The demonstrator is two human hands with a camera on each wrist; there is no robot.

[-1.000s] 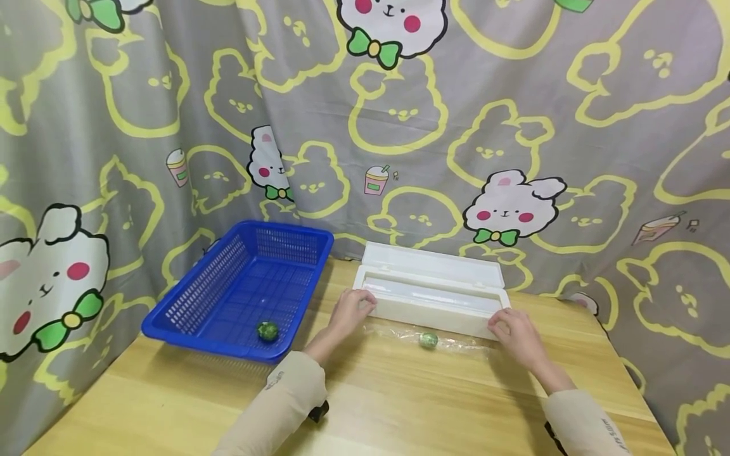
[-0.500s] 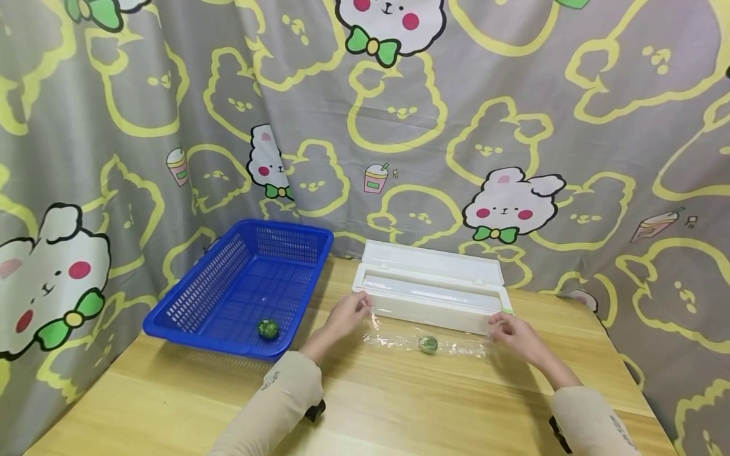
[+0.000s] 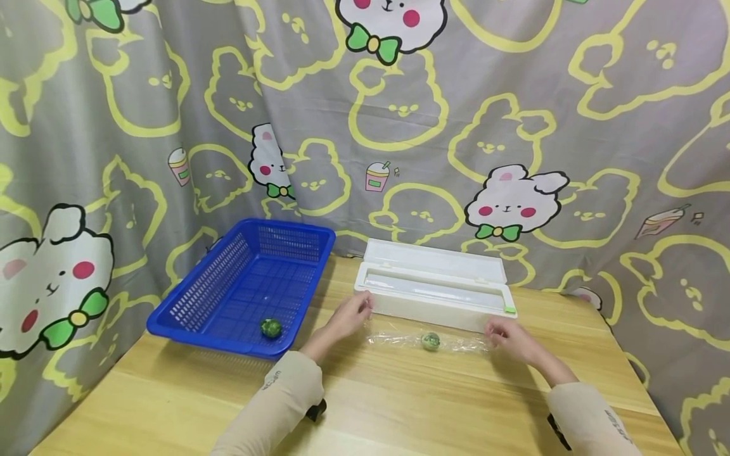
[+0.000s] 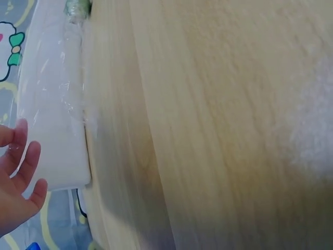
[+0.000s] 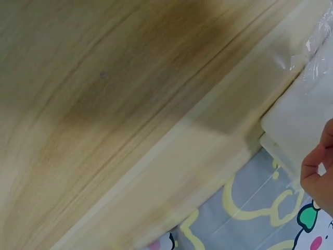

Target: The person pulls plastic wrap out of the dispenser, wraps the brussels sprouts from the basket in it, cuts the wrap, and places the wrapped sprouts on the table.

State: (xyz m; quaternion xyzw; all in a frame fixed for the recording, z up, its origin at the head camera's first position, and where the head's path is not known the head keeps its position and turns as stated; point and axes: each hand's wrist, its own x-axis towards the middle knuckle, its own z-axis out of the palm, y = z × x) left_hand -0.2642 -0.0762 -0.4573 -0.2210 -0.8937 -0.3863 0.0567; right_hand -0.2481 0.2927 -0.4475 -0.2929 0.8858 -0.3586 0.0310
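Note:
Both hands are just in front of an open white cling film box (image 3: pixel 436 308), thumbs and fingers pinching the film. My left hand (image 3: pixel 346 315) grips it by the box's left end, and my right hand (image 3: pixel 511 340) by the right end. Between them the clear cling film (image 3: pixel 393 339) stretches thin, crinkled along its near edge. A small round green, pale-streaked item (image 3: pixel 430 342) lies in that crinkled strip. In the left wrist view, film (image 4: pixel 65 94) runs from near the fingertips; in the right wrist view my hand (image 5: pixel 320 169) is partly cut off.
A blue plastic basket (image 3: pixel 162 325) stands at the left, with a darker green round item (image 3: pixel 270 328) in its near corner. The box's lid (image 3: pixel 433 261) leans back near the patterned curtain (image 3: pixel 319 95). A green tab (image 3: pixel 509 310) sits at the box's right end.
The right hand has come off the box's front and slightly nearer, uncovering the green tab. The film now spans the hands in front of the box; the left hand has barely shifted.

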